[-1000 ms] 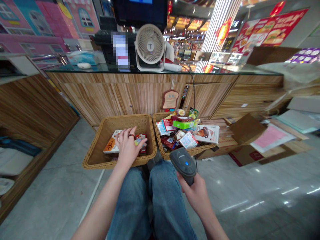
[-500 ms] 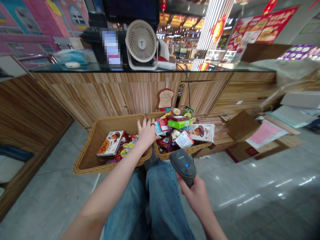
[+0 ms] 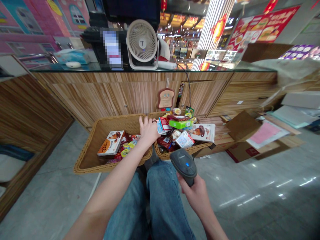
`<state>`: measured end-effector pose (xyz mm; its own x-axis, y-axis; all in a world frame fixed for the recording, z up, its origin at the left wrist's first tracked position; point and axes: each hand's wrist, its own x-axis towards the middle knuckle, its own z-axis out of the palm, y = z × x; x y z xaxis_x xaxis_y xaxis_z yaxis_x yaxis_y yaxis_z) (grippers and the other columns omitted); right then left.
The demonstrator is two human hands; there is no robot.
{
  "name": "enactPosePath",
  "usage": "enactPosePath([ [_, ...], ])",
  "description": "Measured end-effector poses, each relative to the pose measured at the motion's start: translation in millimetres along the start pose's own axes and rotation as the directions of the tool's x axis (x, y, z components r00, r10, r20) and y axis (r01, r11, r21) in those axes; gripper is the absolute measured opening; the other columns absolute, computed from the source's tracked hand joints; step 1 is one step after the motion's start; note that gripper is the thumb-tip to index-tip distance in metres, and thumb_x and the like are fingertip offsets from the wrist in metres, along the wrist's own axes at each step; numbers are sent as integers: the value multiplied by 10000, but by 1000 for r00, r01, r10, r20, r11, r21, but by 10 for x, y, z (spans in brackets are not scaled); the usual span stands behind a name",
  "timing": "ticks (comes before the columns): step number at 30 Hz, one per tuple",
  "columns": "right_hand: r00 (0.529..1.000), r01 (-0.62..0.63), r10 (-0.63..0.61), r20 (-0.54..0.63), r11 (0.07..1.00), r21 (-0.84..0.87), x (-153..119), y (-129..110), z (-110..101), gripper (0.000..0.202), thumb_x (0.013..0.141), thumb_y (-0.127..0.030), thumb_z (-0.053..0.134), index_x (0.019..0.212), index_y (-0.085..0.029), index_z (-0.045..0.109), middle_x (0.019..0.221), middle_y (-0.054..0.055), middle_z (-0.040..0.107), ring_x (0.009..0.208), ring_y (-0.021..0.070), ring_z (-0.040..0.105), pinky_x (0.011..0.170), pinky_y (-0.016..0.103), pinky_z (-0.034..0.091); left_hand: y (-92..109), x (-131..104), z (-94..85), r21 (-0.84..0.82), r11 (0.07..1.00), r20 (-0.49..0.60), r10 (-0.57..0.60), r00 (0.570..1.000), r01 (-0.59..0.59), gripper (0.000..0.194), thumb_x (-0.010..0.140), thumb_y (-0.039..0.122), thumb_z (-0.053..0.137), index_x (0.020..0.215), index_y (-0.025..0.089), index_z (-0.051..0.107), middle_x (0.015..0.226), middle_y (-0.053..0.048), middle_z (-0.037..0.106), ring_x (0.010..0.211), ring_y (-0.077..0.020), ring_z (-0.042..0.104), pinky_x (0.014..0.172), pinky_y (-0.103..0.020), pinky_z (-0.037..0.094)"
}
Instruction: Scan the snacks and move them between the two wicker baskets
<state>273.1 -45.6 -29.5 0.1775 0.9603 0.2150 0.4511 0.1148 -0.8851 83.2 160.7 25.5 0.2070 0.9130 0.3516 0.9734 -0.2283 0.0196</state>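
My left hand [image 3: 150,130] reaches over the meeting rims of two wicker baskets. Its fingers are spread, and the thumb side is close to a red and light-blue packet [image 3: 163,125]; whether it touches the packet I cannot make out. That packet lies in the right basket [image 3: 160,155], heaped with a green box [image 3: 180,124], a white-and-blue box [image 3: 185,139] and a white box with a chocolate picture [image 3: 203,132]. The left basket [image 3: 85,151] contains an orange-and-white Dove box [image 3: 111,143] and several small packets. My right hand [image 3: 195,191] is wrapped round the handle of a dark barcode scanner [image 3: 183,164], its blue light lit.
Behind the baskets stands a wooden counter [image 3: 112,93] with a glass top, carrying a white fan [image 3: 142,41] and a monitor [image 3: 131,11]. A toast-shaped hanging ornament [image 3: 166,98] is on its front. Opened cardboard boxes [image 3: 241,126] lie at the right on the floor.
My left hand has shifted slightly right, nearer the red and light-blue packet. The scanner in my right hand stays almost in place.
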Motion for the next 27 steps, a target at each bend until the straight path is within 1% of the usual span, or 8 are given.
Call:
enactPosePath([
  [5,1000,9,-9,22,1000,12,-3,3,50,269,897,-448,651,760,-217,635,468,-8,576,523,230,643,463,256,472,-3,-13,-134,-48,998,-39,44,998,-46,589,739,344,806,1272,123,689,1240,-197,736,1308,-409,561,1269,-678,136],
  [9,1000,0,0,31,1000,7,3,1,69,290,900,-465,655,769,-206,652,472,-4,580,505,224,633,456,253,466,-64,-111,-255,-77,996,-44,34,998,-38,643,713,337,827,1292,103,674,1213,-198,739,1243,-405,600,1277,-676,115],
  [11,1000,-4,4,29,1000,7,10,-4,71,302,903,-474,655,767,-204,658,473,-3,581,497,221,627,461,255,470,-117,-214,-309,-85,996,-70,32,997,-38,649,721,346,823,1303,106,665,1235,-197,731,1258,-400,595,1281,-667,110],
  [14,1000,2,-2,22,1000,11,17,-15,74,300,901,-471,660,756,-208,655,469,-6,577,507,224,633,475,257,484,-210,-430,-370,-95,995,-109,12,994,-22,605,768,356,792,1314,138,651,1265,-188,726,1276,-386,594,1274,-667,121],
  [19,999,15,-16,50,1000,15,3,-11,115,256,905,-428,649,792,-199,671,483,-7,589,515,222,633,467,250,478,-326,-803,-388,-162,986,-127,-60,990,39,627,820,384,782,1369,150,589,1341,-196,698,1310,-387,590,1253,-676,136],
  [24,996,15,-18,92,999,36,-15,-16,161,235,921,-405,651,847,-183,684,544,2,629,522,206,626,465,242,472,-331,-1014,-401,-223,972,-167,-115,979,76,642,817,413,803,1366,174,571,1355,-179,697,1330,-372,587,1260,-622,149],
  [27,995,29,-32,97,999,36,4,-50,157,256,935,-423,655,839,-187,679,553,3,629,550,208,637,493,244,488,-319,-1111,-438,-241,966,-175,-133,975,88,644,809,427,810,1354,182,570,1335,-163,704,1309,-368,604,1264,-610,151],
])
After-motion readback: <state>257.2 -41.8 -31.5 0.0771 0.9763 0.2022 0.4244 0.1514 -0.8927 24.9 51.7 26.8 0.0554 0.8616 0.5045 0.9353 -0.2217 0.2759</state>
